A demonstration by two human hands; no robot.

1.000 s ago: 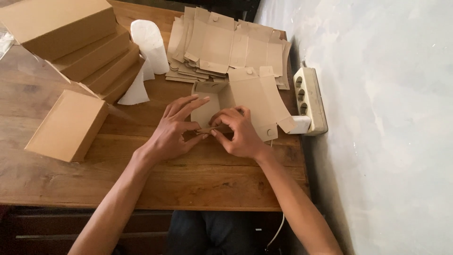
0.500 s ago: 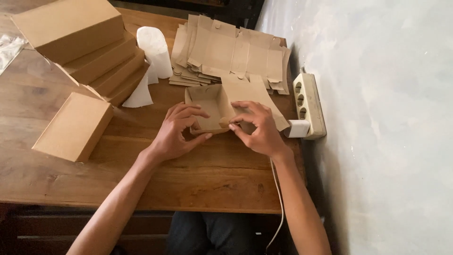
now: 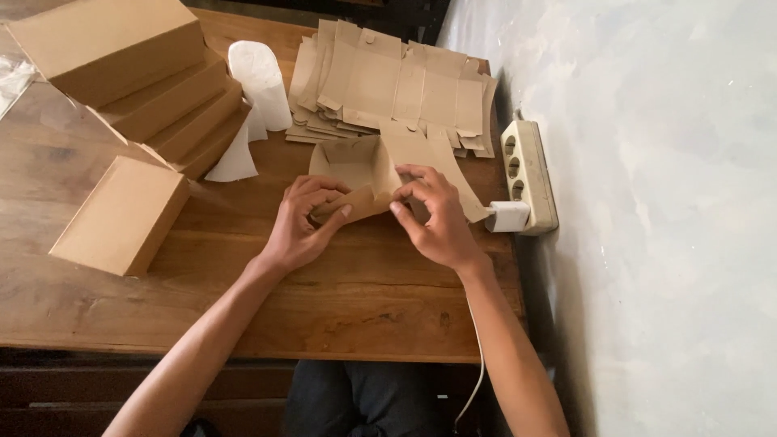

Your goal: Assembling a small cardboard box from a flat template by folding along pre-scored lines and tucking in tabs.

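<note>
Pinching a half-folded brown cardboard box [image 3: 364,174] between both hands: left hand [image 3: 303,226] grips its near wall, right hand [image 3: 433,214] its right corner. Stack of flat brown cardboard blanks [image 3: 396,85] lies beyond the fingers.

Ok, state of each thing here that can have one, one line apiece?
half-folded box: partly assembled, open-topped, held by both hands
left hand: gripping the box's near wall
right hand: pinching the box's near wall
flat blanks: unfolded, stacked
finished boxes: closed, stacked
single box: closed
power strip: white adapter plugged in
</note>
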